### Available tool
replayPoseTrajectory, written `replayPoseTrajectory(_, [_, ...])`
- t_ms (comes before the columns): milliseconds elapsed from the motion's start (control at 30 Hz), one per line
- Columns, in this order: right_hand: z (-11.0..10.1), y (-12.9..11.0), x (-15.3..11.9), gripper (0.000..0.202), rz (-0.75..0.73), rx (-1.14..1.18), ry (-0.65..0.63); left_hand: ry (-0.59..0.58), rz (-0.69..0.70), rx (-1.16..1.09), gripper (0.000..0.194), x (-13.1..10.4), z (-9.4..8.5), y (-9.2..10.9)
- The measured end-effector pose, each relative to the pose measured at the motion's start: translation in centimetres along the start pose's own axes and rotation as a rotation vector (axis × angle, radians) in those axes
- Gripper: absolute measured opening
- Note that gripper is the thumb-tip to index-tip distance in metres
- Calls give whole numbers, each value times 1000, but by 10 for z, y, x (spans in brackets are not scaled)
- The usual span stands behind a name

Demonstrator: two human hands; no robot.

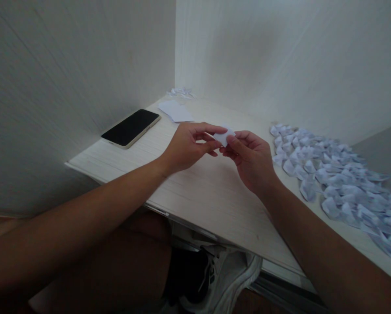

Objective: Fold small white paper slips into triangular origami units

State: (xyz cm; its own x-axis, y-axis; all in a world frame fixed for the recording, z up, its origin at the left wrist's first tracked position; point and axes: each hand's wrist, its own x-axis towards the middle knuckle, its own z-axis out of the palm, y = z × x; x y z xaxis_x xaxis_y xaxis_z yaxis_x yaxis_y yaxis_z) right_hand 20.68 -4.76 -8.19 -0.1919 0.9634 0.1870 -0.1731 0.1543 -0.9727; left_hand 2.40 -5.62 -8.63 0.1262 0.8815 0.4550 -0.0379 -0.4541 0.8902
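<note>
A small piece of white paper (pixel 224 137) is held between my two hands above the middle of the white board-like surface. My left hand (pixel 192 144) pinches its left side between the thumb and fingers. On the right side, my right hand (pixel 251 159) grips it with the thumb on top and the fingers curled behind. The paper looks folded, though its exact shape is partly covered by my fingers. Behind my left hand lie flat white paper sheets (pixel 176 110) on the surface.
A phone (pixel 132 126) with a dark screen lies at the left. Many folded white paper pieces (pixel 333 170) spread in rows along the right side. Paper scraps (pixel 181 92) sit in the far corner, against the walls. Below the front edge is a white shoe (pixel 231 274).
</note>
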Motion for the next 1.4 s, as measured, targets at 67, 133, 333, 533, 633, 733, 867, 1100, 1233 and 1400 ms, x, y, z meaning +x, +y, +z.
replayPoseTrajectory(67, [-1,1,0,30,-5,-11,0,-2,-2,8,31,0,0,0])
replayPoseTrajectory(133, [-1,1,0,31,-9,-11,-4,-6,-1,7,32,0,0,0])
replayPoseTrajectory(333, [0,0,0,33,-5,21,-4,-10,-1,-14,33,0,-1,-1])
replayPoseTrajectory(533, [-1,1,1,35,-5,14,-5,-20,21,-16,31,0,-1,-1])
replayPoseTrajectory(633, [-1,0,0,33,-1,2,-3,-15,7,-18,31,0,-1,-1])
replayPoseTrajectory(733, [0,0,0,32,3,10,-5,-16,11,-49,31,0,0,-1])
replayPoseTrajectory(867, [-1,0,1,32,-13,-7,-6,-11,-1,-43,30,0,1,-1])
replayPoseTrajectory(1100, [2,-1,-1,34,-95,-99,39,29,26,-29,26,-3,4,0])
replayPoseTrajectory(1233, [5,-4,-4,27,-187,-170,24,61,13,-13,19,-3,3,2])
replayPoseTrajectory(1400, [2,-11,-2,17,-314,-242,38,76,-2,-18,17,0,0,2])
